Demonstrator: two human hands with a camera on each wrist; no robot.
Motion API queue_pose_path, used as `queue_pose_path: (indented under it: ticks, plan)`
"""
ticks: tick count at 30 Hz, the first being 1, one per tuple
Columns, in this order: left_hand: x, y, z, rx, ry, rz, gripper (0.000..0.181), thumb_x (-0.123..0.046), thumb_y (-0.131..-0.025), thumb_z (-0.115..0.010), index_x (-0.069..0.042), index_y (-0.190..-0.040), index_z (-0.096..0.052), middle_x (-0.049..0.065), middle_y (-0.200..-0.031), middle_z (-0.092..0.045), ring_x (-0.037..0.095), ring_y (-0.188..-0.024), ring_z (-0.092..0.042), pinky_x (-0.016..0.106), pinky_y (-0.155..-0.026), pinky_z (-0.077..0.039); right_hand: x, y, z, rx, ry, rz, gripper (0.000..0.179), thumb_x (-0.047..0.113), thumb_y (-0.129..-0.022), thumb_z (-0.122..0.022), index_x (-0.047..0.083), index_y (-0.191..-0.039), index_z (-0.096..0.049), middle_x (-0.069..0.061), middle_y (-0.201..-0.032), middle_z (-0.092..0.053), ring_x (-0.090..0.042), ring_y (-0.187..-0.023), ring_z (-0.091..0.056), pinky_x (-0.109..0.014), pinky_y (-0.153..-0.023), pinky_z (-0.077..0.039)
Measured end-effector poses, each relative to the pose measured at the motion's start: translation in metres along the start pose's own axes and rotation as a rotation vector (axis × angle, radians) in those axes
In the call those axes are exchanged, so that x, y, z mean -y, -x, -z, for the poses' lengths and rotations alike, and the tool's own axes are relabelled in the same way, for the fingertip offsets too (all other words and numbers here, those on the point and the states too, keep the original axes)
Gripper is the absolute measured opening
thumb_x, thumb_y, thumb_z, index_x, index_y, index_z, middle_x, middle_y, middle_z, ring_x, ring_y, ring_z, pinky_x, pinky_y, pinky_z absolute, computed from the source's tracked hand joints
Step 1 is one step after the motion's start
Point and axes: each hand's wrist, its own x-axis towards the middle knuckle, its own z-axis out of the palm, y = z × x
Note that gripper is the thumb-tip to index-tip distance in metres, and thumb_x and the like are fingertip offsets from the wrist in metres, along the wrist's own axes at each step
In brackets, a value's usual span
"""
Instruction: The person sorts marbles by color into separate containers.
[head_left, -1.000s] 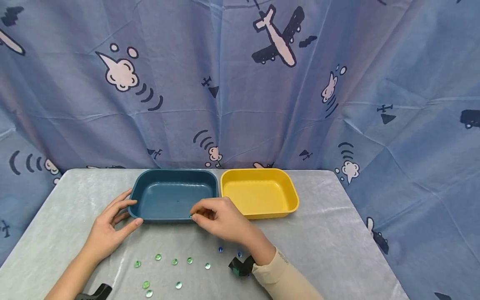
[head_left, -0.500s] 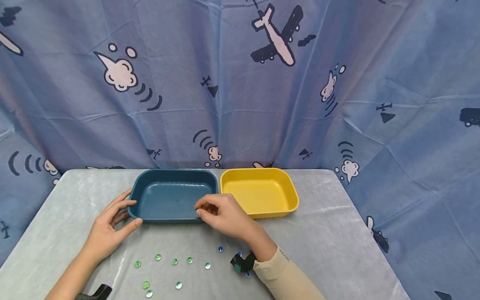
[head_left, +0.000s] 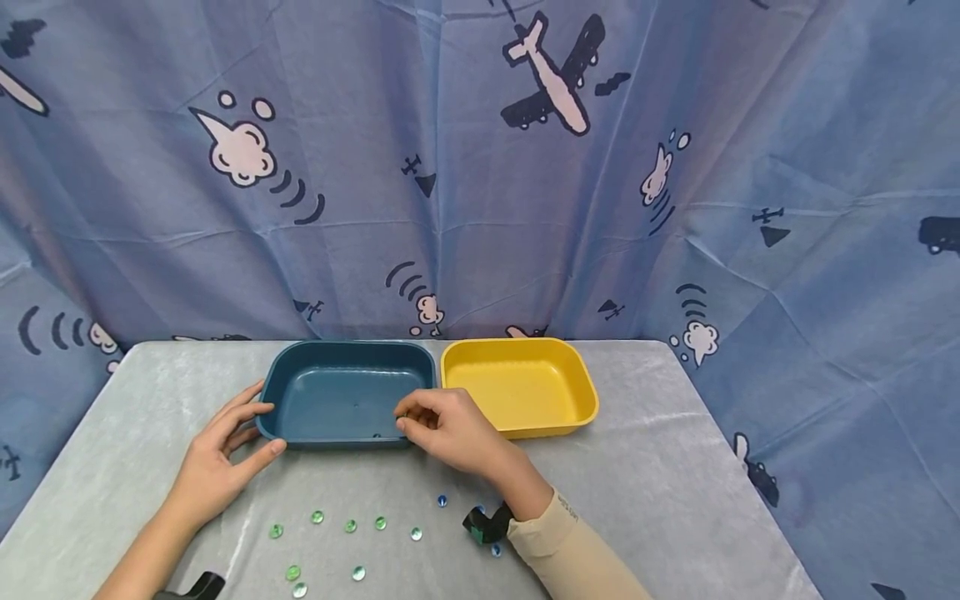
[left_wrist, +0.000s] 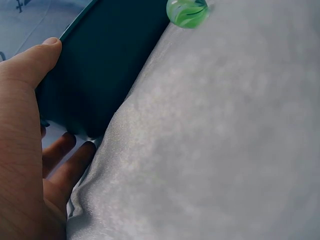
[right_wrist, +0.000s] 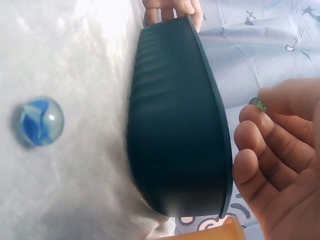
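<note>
In the head view, my left hand (head_left: 213, 467) holds the left end of a dark teal plastic tray (head_left: 330, 443), thumb at the front corner and fingers along the side. Over the tray's front right corner hovers my right hand (head_left: 453, 433). The right wrist view shows its thumb and forefinger pinching a green glass marble (right_wrist: 258, 104), just above the rim. A small dark spot (head_left: 377, 435) lies inside the tray by the front wall, too small to identify. Several green marbles (head_left: 350, 526) are scattered on the cloth in front, and blue marbles (head_left: 442, 501) lie nearer the right forearm.
A yellow tray (head_left: 521, 400) stands close against the teal tray's right side. Grey-white cloth (head_left: 660, 500) covers the table. Behind hangs a blue curtain (head_left: 337, 167) printed with airplanes. Black straps (head_left: 487, 527) are on the wrists.
My right hand has shifted slightly right along the teal tray's front rim. A small dark spot now shows inside by the front wall. My left hand stays put.
</note>
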Motion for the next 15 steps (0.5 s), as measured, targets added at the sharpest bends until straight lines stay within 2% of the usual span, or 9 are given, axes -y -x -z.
queue_pose_path:
  ticks: [15]
  plan:
    - [0.0023,-0.0007,-0.0005,-0.005,0.011,-0.015,0.057,0.011,-0.088,-0.087,0.000,-0.140,-0.067,0.018,-0.169,-0.044,-0.005,-0.140,-0.050,0.008,-0.102,-0.050,0.0008,-0.0001,-0.0003,0.013,0.006,-0.035,0.006,0.011,-0.104,-0.075,0.013,-0.108,-0.080,0.011,-0.086,-0.068,-0.008,-0.075,-0.058,-0.021,-0.063,-0.052]
